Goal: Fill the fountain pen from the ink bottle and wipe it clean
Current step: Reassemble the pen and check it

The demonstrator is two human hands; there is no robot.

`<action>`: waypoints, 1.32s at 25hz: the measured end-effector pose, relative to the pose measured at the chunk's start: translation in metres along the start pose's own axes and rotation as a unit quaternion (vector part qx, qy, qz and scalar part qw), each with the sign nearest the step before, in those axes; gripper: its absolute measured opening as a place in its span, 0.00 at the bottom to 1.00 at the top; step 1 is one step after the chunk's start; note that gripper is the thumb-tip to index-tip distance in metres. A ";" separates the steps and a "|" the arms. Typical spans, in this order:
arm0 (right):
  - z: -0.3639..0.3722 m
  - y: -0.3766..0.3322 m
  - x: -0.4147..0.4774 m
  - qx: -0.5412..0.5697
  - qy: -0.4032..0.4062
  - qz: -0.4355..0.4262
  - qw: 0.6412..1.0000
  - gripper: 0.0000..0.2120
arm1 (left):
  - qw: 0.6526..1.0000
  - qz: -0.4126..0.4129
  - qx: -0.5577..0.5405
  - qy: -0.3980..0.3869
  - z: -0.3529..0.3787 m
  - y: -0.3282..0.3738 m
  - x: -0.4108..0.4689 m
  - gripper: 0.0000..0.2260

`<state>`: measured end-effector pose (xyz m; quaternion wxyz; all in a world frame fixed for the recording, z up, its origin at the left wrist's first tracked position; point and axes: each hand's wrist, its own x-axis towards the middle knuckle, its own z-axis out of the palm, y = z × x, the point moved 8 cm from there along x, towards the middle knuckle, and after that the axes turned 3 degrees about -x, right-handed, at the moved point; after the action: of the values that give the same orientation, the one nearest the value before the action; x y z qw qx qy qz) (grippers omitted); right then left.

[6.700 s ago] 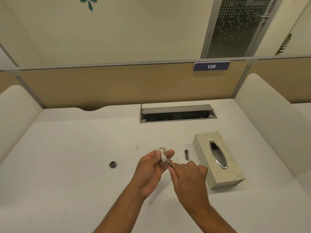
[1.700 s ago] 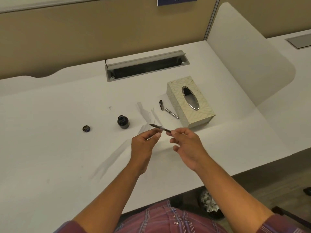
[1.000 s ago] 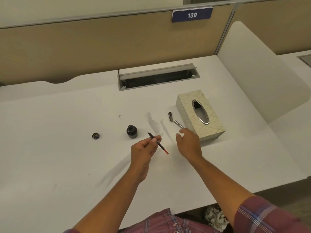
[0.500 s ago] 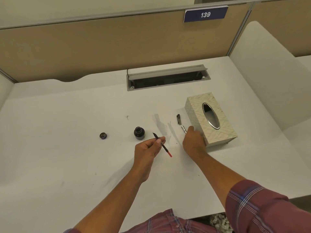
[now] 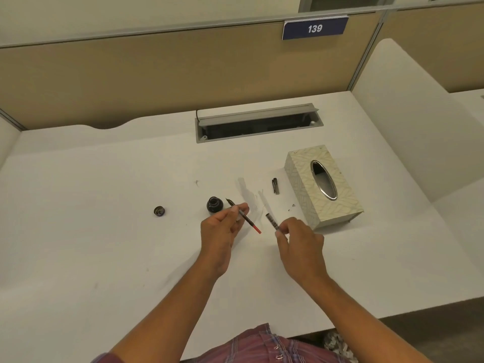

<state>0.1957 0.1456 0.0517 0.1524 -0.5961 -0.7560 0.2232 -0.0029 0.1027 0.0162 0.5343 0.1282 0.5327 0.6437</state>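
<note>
My left hand [image 5: 222,229] pinches the fountain pen's nib section [image 5: 243,215], a thin dark piece with a red end, its nib pointing up-left toward the open ink bottle [image 5: 214,204]. My right hand [image 5: 298,239] holds the pen barrel [image 5: 272,221], a dark patterned tube, just right of the nib section and apart from it. The bottle's cap [image 5: 159,211] lies on the white desk to the left. The pen cap [image 5: 275,185] lies farther back, beside the tissue box.
A patterned tissue box [image 5: 303,179] with an oval metal opening stands at the right. A grey cable tray [image 5: 258,121] is set into the desk [image 5: 91,244] at the back. Partition walls enclose the back and right. Faint smears mark the desk near the pen cap.
My right hand reached to the desk beside the tissue box, picked up the pen barrel and brought it back toward the nib section. My left hand kept its hold.
</note>
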 end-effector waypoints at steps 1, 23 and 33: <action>0.003 0.002 -0.007 0.006 -0.015 0.000 1.000 0.02 | 1.000 0.001 -0.011 0.004 0.000 0.003 0.000 0.15; 0.006 -0.019 -0.043 0.074 -0.033 -0.031 0.996 0.02 | 1.000 0.010 -0.015 -0.019 0.001 -0.004 -0.028 0.13; 0.007 -0.022 -0.037 0.183 -0.048 0.001 0.982 0.03 | 0.999 0.005 -0.005 -0.036 0.007 -0.013 -0.035 0.11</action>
<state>0.1828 0.1043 0.0584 0.2223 -0.5472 -0.7085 0.3862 0.0228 0.0760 0.0219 0.5509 0.1515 0.5091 0.6437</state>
